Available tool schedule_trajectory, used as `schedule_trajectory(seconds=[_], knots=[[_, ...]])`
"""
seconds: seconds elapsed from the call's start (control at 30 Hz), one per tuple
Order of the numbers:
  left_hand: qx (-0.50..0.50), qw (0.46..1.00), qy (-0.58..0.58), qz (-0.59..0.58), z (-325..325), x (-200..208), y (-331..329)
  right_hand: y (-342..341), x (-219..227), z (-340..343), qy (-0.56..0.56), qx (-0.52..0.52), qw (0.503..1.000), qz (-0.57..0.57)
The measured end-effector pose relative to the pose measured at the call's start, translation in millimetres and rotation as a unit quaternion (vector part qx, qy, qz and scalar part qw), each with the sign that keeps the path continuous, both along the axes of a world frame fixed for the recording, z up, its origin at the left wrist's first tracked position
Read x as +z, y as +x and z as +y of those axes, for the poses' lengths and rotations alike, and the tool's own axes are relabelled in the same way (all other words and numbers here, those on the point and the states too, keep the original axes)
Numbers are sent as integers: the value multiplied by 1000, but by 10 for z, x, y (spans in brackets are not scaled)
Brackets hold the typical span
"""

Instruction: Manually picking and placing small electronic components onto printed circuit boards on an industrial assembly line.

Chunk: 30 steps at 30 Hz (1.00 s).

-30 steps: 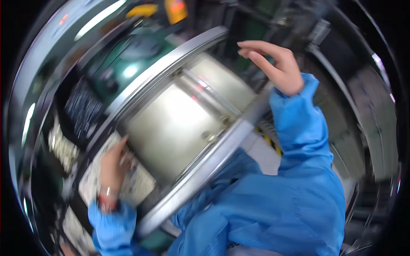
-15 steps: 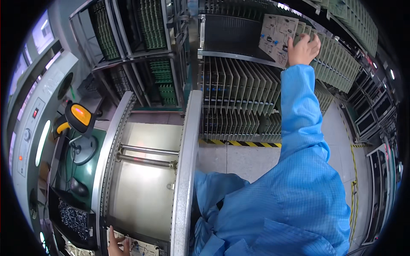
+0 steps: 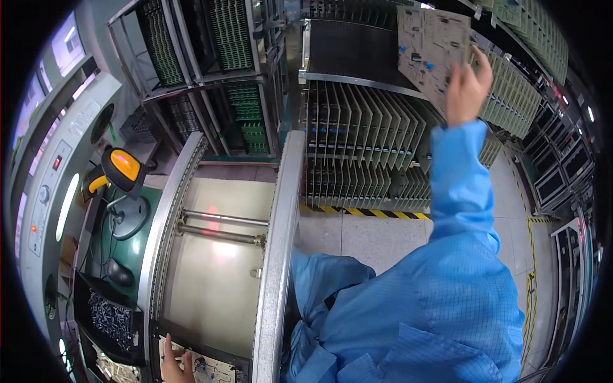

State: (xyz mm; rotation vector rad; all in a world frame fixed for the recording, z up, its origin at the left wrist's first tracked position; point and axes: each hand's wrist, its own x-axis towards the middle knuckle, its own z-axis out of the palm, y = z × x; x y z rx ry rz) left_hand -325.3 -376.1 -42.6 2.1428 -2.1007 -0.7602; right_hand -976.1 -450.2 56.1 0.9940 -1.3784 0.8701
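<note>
My right hand (image 3: 468, 92) is stretched out at the upper right, gripping a pale circuit board (image 3: 426, 48) by its right side. The board carries blue and black parts and stands tilted in front of the rack's upper shelf. At the bottom left, my left hand (image 3: 175, 366) lies with fingers apart over another circuit board (image 3: 207, 369). That second board sits in a black carrier frame (image 3: 242, 368) between the conveyor rails, partly cut off by the lower edge.
A rack holds several upright boards (image 3: 357, 121) behind the conveyor rail (image 3: 281, 255). Left of the conveyor are a yellow-black barcode scanner (image 3: 124, 169) on a stand, a mouse (image 3: 119, 272) and a black bin (image 3: 112, 322) of small parts. Yellow-black tape (image 3: 383, 214) marks the floor.
My right hand has moved right with the circuit board, which now stands higher and farther right and is slightly blurred. My left hand stays nearly in place.
</note>
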Motion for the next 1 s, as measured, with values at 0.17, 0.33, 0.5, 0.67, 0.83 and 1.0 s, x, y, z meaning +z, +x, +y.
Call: schedule_trajectory(seconds=[0.17,0.33,0.5,0.67,0.83,1.0], knots=[[-21,990,-136,13,168,-214,219,1130,-15,552,-40,234,956,-172],[76,967,-236,52,351,176,-84,1410,-305,33,-18,553,707,-440],[328,856,-397,33,1495,363,-113,1726,-1032,-1171,185,595,503,-599],[509,693,-507,-57,3124,-278,379,2316,-1584,-2119,215,609,228,-729],[620,671,-381,-141,4085,-1048,57,2903,-1771,-2484,210,586,205,-755],[689,667,-204,-194,4357,-1734,-330,2853,-1686,-2523,170,566,244,-769]])
